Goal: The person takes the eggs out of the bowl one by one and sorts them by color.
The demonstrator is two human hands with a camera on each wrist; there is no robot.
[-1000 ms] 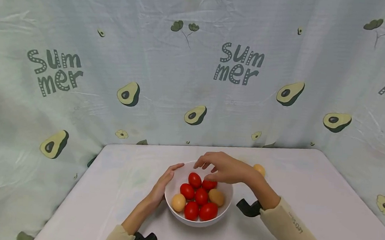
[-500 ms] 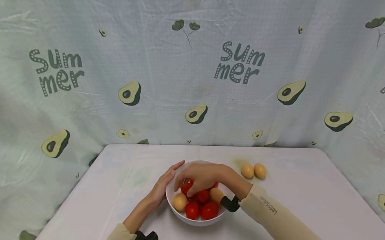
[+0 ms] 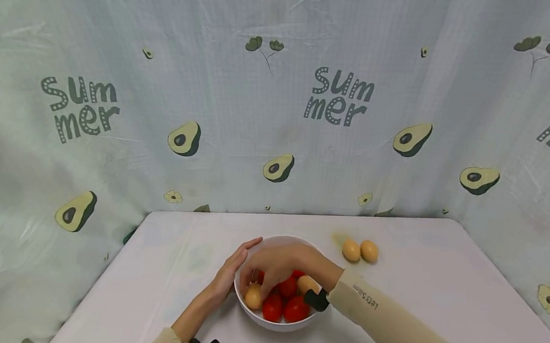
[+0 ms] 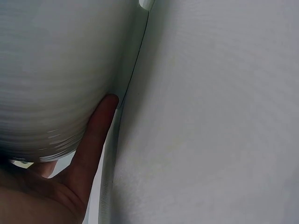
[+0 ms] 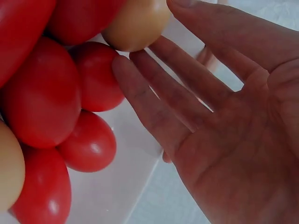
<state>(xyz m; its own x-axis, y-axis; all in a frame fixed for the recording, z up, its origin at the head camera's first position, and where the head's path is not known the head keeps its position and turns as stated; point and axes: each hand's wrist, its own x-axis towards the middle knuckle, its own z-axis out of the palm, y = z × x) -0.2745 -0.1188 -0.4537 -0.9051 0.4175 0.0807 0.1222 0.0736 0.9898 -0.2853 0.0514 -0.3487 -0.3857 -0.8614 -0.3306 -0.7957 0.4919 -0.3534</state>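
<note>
Reading the bowl as a clock dial with 12 on its far side, we find the left hand [image 3: 228, 273] lying along the outer left wall of the round, smooth white bowl [image 3: 276, 326], from about 9 to 11 o'clock; its fingers are extended, pressed to the curve and not clenched. Inside, near 8 o'clock, sits a smooth tan egg [image 3: 253, 297] of oval shape. We judge it light, stiff and rather slippery, and fragile if its shell is real, so a gentle hold across its widest part, thumb opposite fingertips, seems the safest. The right hand [image 3: 272, 265] reaches into the bowl palm down, its forearm coming in from roughly 4 o'clock and its wrist bent over the rim near 3. As far as we can tell, it pinches the tan egg between thumb and fingertips; how firmly, we cannot tell. Beneath and beside that hand we see several glossy red oval eggs [image 3: 288, 288], two of them plain at about 5 and 6 o'clock, others partly hidden, and we expect them to roll if nudged. A second tan egg [image 3: 307, 284] lies at 3 o'clock. Outside, toward 2 o'clock, a pair of tan eggs [image 3: 369, 251] rests side by side on the pale tabletop [image 3: 165, 270].
</note>
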